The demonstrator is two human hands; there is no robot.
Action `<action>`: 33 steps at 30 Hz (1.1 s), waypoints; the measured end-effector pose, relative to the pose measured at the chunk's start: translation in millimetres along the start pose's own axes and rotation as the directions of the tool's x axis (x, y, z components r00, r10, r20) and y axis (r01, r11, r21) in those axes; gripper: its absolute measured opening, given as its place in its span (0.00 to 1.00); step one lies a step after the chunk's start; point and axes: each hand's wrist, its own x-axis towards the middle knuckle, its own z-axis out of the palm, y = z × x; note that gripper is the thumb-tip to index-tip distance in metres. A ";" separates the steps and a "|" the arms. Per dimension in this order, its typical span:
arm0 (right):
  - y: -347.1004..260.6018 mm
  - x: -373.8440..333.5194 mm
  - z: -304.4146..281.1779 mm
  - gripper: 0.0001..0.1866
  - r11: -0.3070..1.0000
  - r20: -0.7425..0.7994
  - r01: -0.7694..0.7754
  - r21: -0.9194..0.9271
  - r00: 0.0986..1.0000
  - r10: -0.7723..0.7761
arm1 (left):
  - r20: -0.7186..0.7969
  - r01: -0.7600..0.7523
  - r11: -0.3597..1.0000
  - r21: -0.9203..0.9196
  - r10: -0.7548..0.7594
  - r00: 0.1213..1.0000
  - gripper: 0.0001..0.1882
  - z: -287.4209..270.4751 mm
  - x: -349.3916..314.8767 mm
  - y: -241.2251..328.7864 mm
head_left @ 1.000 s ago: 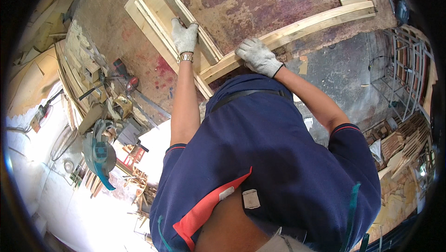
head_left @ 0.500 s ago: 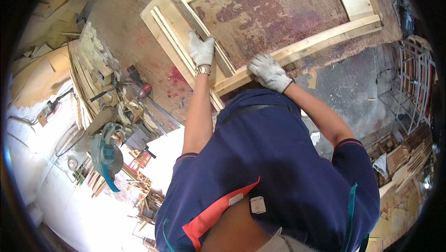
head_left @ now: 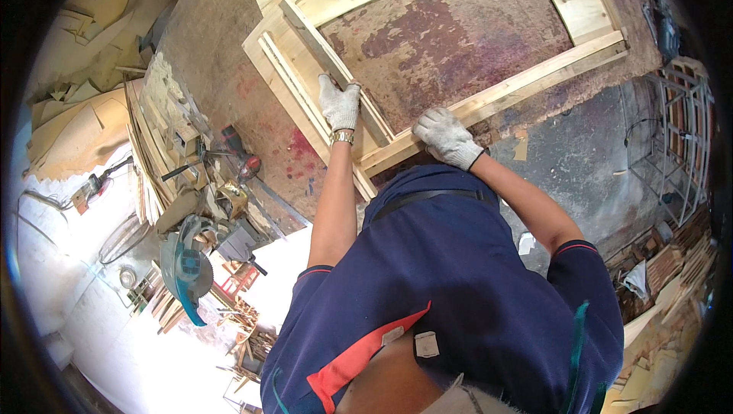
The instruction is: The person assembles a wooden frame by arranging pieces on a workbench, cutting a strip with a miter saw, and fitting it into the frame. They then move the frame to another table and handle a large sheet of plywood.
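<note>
- Across the stained surface (head_left: 450,40), a pale wooden frame (head_left: 496,101) is lying flat before the person's waist, one corner pointing toward the body, probably so that both arms are reaching it comfortably.
- At its left end, a narrow slat (head_left: 313,38) is running above a plywood panel (head_left: 298,56), seemingly standing on edge, while thin strips (head_left: 294,82) are lying roughly alongside.
- Between slat and strips, the gloved left hand (head_left: 340,106) is resting with its thumb parting from the fingers and touching the slat, apparently steadying it; I cannot tell whether it is pinching the wood.
- On the front rail (head_left: 546,74), near that closest corner, the gloved right hand (head_left: 447,139) is bending its fingers over the wood, presumably bracing the frame; its thumb is hiding, so I cannot tell whether it is pinching.
- Toward the left, a red-and-black power tool (head_left: 248,166) is lying near scraps, and a teal saw (head_left: 185,265) is sitting farther off, both well apart from the hands.
- Toward the right, a grey metal rack (head_left: 679,131) is standing beyond the floor (head_left: 573,147), with wood offcuts (head_left: 672,269) piling nearby.
</note>
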 end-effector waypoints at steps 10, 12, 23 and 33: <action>3.3 -3.3 12.0 0.07 0.999 -0.048 0.030 -0.013 0.998 -0.031 | -0.017 -0.076 0.994 0.084 0.077 0.997 0.35 0.1 -3.0 -2.6; 5.2 -4.4 17.9 0.07 0.999 -0.050 0.034 -0.037 0.998 -0.035 | -0.047 -0.087 0.994 0.069 0.091 0.995 0.33 5.9 -4.4 -7.2; -3.8 -4.6 3.4 0.18 0.997 0.016 -0.014 -0.081 1.000 0.016 | -0.002 -0.069 0.981 0.179 0.071 0.997 0.34 3.9 -4.8 0.2; -5.2 -6.2 4.5 0.26 0.993 0.063 -0.036 -0.111 0.997 0.044 | 0.030 -0.115 0.985 0.131 0.112 0.993 0.39 4.1 -3.1 -6.5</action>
